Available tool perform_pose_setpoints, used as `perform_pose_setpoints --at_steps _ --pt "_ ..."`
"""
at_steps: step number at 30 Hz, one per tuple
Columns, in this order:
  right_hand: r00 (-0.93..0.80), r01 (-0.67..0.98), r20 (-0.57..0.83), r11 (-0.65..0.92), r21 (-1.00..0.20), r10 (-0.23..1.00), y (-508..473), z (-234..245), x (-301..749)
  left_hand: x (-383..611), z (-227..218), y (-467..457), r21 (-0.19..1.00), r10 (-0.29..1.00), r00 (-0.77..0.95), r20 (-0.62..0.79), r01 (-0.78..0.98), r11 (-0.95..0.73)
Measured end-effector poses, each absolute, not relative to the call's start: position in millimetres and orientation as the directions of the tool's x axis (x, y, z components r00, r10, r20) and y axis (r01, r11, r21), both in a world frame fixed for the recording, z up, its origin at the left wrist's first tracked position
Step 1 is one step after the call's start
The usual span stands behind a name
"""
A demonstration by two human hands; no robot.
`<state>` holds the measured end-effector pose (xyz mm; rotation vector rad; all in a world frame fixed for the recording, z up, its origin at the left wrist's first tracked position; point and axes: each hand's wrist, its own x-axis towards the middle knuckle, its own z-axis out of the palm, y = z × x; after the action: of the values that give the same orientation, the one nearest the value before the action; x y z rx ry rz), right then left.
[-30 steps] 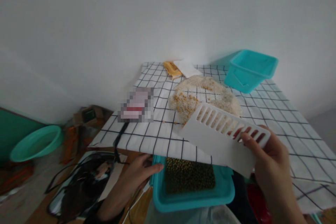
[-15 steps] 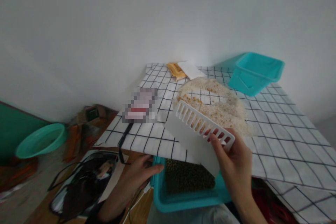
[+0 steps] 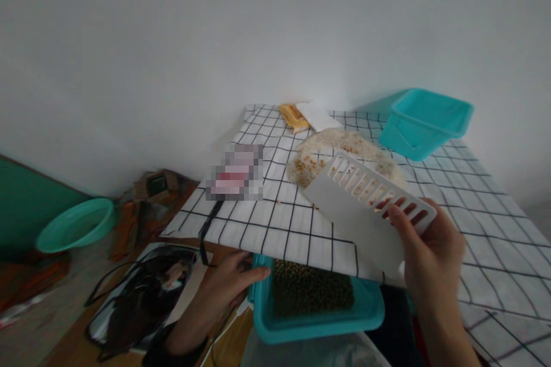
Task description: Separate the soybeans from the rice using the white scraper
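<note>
My right hand [image 3: 437, 246] is closed on a flat white plastic scraper [image 3: 357, 215] with a row of slots along its upper edge. The thumb presses on the slots, and the scraper is tilted over the near side of a pile of pale grains [image 3: 344, 140] mixed with yellow kernels. Below the table's front edge sits a teal plastic bin [image 3: 318, 332] holding dark greenish-brown grains [image 3: 312, 292]. My left hand [image 3: 235, 281] grips the bin's left rim, its thumb over the edge. The fingers on the outside are partly hidden.
A white checked cloth [image 3: 253, 229] covers the table. At the back right stands a second teal bin [image 3: 424, 126]; yellow and white packets [image 3: 316, 114] lie at the back. A blurred-out item [image 3: 236, 175] with a black strap, an open bag [image 3: 142, 298] and a green basin [image 3: 77, 223] are leftward.
My right hand has moved the scraper rightward, from above the near bin to over the table by the grain pile. My left hand stays on the bin's rim.
</note>
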<state>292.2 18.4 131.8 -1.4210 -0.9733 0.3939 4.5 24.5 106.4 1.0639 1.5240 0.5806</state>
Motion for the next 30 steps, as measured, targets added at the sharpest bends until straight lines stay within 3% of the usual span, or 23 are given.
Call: perform_pose_setpoints --at_steps 11,18,30 --pt "0.31 0.438 0.422 0.266 -0.859 0.852 40.3 140.6 262.5 2.5 106.7 25.5 0.827 0.866 0.021 -0.5 0.309 0.47" --pt "0.255 0.405 0.419 0.297 -0.865 0.871 42.2 135.7 261.4 -0.9 107.7 28.5 0.828 0.881 0.015 -0.473 0.349 0.439" --pt "0.078 0.245 0.299 0.273 -0.93 0.951 25.5 140.0 282.2 -6.7 101.1 29.5 0.827 0.874 0.02 -0.486 0.334 0.452"
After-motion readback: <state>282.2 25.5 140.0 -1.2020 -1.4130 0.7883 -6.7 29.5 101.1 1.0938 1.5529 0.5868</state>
